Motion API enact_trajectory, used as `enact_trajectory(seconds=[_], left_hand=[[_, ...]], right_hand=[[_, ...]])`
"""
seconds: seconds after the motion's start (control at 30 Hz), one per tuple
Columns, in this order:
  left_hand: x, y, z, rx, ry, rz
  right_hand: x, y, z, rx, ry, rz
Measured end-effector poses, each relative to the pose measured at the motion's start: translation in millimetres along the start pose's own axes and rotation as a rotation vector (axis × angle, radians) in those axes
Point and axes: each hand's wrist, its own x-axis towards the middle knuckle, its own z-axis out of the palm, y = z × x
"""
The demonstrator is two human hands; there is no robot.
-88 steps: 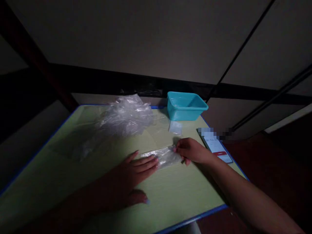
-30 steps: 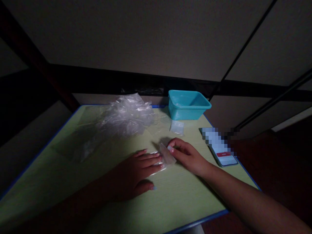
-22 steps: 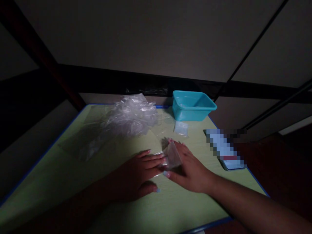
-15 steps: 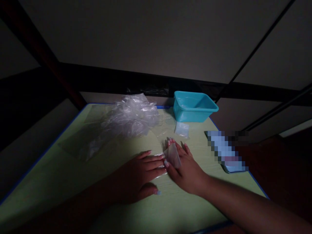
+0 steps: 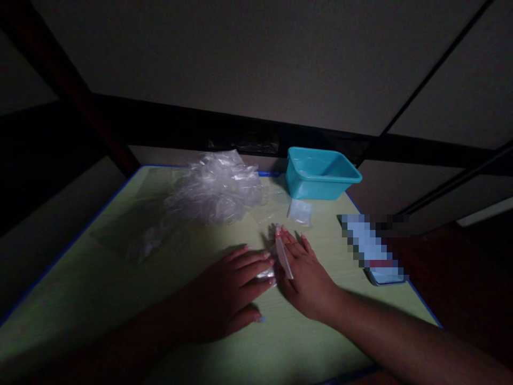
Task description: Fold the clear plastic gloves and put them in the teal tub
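Both hands are low over the pale green table (image 5: 320,347). My left hand (image 5: 232,291) lies with fingers spread, its fingertips on the left part of a small clear plastic bag (image 5: 265,274). My right hand (image 5: 306,275) rests over the bag's right side, its long fingers stretched forward. A whitish flap (image 5: 284,258) of the plastic stands up against the right hand, seen nearly edge-on. The right thumb is mostly hidden behind this flap, so its grip on the plastic is unclear.
A heap of clear plastic bags (image 5: 220,187) lies at the back left. A turquoise bin (image 5: 318,187) stands at the back right, with a small flat packet (image 5: 300,212) before it. A blurred-out phone-like object (image 5: 371,248) lies near the right edge.
The flap of plastic has turned from broad side to nearly edge-on. My right thumb has slipped out of sight behind it. My left hand has hardly moved.
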Motion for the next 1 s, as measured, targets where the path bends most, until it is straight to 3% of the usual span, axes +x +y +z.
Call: enact_trajectory(seconds=[0.13, 0.53, 0.67, 0.73, 1.0], left_hand=[[-4.0, -4.4, -0.3, 0.023, 0.085, -0.033], [-9.0, -10.2, 5.6, -0.015, 0.096, 0.012], [-11.2, -13.6, 4.3, -0.052, 0.300, -0.148], [-10.7, -14.5, 4.3, -0.087, 0.343, -0.261], [-2.9, -13.1, 3.7, -0.316, 0.277, -0.276]], right_hand=[[-0.4, 0.2, -0.1, -0.040, -0.004, -0.003], [2.7, -5.6, -2.8, -0.085, -0.038, -0.003], [3.9, -7.9, -3.4, -0.089, -0.063, -0.011], [4.3, -9.0, -3.2, -0.097, -0.062, -0.009], [3.9, -12.2, -1.1, -0.158, 0.006, -0.022]])
